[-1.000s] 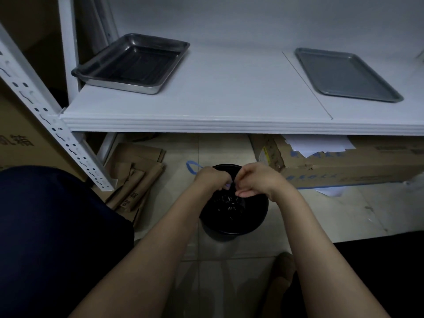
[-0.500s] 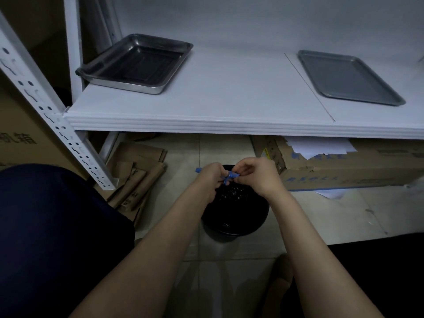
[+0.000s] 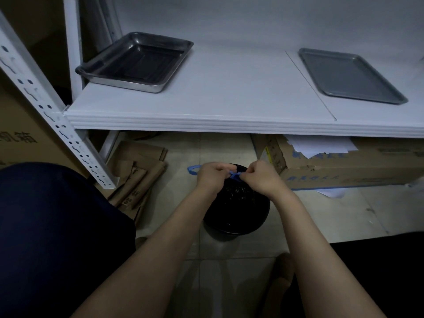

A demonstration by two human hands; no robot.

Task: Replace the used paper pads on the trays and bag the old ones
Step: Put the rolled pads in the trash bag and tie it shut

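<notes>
L hand (image 3: pixel 212 177) & R hand (image 3: pixel 261 177) meet at ctr of frame, just above the black bag (image 3: pixel 236 210). Fingers (image 3: pixel 223 167) of both hands are curled tight, pinching the blue drawstring (image 3: pixel 235 175). A crossed bit of string shows btwn the two hands. A blue loop (image 3: pixel 192 169) sticks out to the left of L hand.

Bag sits on the tiled floor (image 3: pixel 321 214), ctr of frame, below the shelf edge. Its top is gathered under the hands; contents can't be made out.

Upper left: deep steel tray (image 3: pixel 135 63) on the white shelf (image 3: pixel 229 99). Upper right: flat grey tray (image 3: pixel 351 75) on same shelf, well apart from the deep one.

Under the shelf at right: cardboard box (image 3: pixel 344 166) w/ white sheets (image 3: pixel 321 145) on top. Left of bag: flattened cardboard (image 3: pixel 135 171) on the floor. Perforated white post (image 3: pixel 46 104) runs diagonally down the left side. Dark clothing fills lower left & lower right corners.
</notes>
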